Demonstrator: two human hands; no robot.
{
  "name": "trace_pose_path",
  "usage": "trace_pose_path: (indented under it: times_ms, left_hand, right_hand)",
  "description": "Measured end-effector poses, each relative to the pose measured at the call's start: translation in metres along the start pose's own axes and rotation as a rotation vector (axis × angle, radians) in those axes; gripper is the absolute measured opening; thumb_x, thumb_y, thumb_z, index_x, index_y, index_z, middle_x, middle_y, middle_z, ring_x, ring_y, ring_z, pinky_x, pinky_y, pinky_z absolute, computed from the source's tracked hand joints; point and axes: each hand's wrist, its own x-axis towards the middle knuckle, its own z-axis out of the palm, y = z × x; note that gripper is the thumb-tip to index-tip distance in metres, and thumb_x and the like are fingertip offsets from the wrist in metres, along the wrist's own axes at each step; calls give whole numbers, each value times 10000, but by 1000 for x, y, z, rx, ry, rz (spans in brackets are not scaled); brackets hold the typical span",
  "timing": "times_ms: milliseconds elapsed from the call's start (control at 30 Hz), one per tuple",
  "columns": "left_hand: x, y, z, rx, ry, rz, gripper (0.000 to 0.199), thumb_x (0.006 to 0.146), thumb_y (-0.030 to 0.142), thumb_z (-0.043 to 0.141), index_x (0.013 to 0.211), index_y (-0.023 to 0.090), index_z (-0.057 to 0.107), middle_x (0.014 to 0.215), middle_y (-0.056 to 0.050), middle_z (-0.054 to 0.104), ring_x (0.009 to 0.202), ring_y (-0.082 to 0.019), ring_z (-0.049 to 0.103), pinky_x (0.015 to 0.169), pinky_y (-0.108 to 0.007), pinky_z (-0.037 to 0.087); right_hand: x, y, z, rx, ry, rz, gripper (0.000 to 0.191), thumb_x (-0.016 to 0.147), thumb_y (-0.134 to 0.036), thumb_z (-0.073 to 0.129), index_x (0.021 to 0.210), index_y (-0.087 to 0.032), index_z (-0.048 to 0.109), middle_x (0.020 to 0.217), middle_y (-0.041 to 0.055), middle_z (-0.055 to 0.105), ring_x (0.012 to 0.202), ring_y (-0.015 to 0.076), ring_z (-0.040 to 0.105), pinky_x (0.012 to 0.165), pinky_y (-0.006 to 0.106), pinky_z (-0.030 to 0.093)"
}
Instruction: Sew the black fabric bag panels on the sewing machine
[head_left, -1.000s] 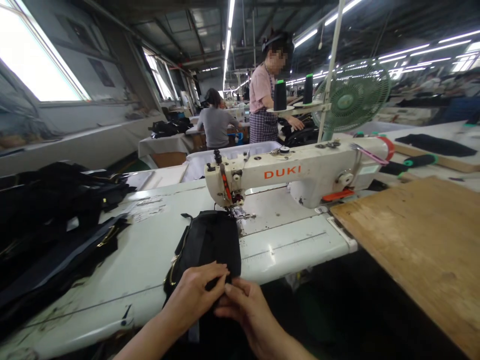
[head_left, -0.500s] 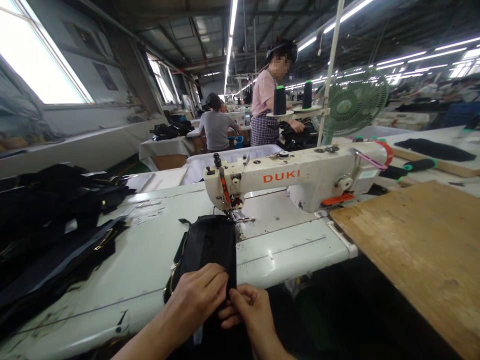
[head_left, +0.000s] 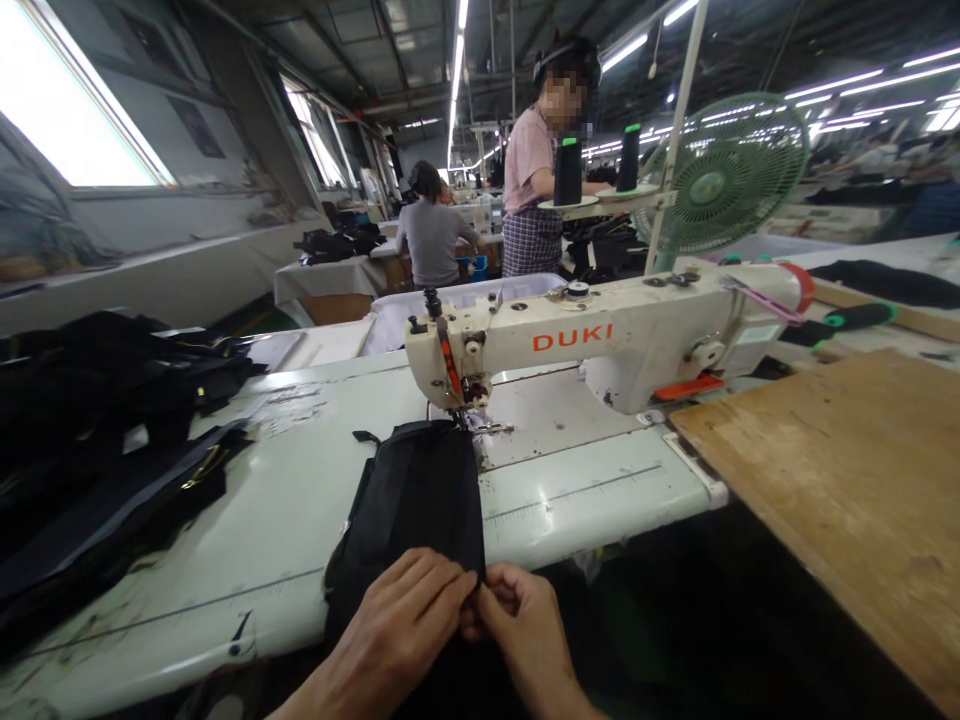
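Observation:
A black fabric piece (head_left: 420, 490) lies on the pale sewing table, its far right corner under the needle area of the white sewing machine (head_left: 517, 345). My left hand (head_left: 409, 615) rests over the near part of the fabric, fingers closed on its right edge. Close beside it, my right hand (head_left: 521, 610) pinches the same edge between thumb and bent fingers. Both hands' fingertips nearly meet there. The fabric hangs over the table's front edge, and its lower part is dark and hard to make out.
Piled black fabric pieces (head_left: 97, 400) with gold zips lie on the left. A wooden board (head_left: 832, 490) is at the right. Behind the machine are a white bin (head_left: 390, 315), thread cones (head_left: 568, 172), a green fan (head_left: 712, 185) and two people (head_left: 529, 190) at work.
My left hand's fingers have stretched further toward the right edge, and my right hand has come up and right to meet them. The fabric's near part now lies flatter. The view has shifted slightly.

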Motion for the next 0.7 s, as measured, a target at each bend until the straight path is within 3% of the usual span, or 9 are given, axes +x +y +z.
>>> trace_pose_path:
  times_ms: [333, 567, 633, 700]
  left_hand:
    - [-9, 4, 9, 26, 37, -18, 255, 914, 40, 565, 1166, 59, 598, 953, -114, 671, 867, -227, 619, 837, -436, 526]
    - [-1, 7, 5, 42, 76, -25, 215, 919, 61, 557, 1124, 77, 621, 906, -103, 685, 847, -219, 642, 803, -385, 556]
    - [1, 5, 3, 32, 105, -8, 197, 934, 63, 528, 1101, 87, 630, 883, -99, 690, 824, -214, 647, 775, -367, 566]
    - [4, 3, 0, 36, 154, -11, 199, 945, 63, 495, 1073, 108, 640, 839, -83, 686, 779, -202, 649, 753, -349, 573]
  right_hand:
    - [-8, -6, -3, -169, -47, -61, 213, 797, -343, 614, 689, -171, 549, 632, 21, 639, 621, 180, 639, 599, 246, 492]
    - [-7, -11, -15, -209, -224, -95, 152, 834, -269, 593, 899, -156, 671, 829, 66, 721, 790, 225, 693, 740, 295, 531]
    - [-5, -8, -19, -347, -208, -171, 186, 870, -285, 565, 918, -168, 702, 811, 63, 728, 759, 220, 701, 722, 281, 546]
    - [-2, -4, -26, -581, -95, -373, 206, 892, -294, 549, 922, -183, 721, 767, 61, 729, 692, 211, 706, 684, 260, 561]
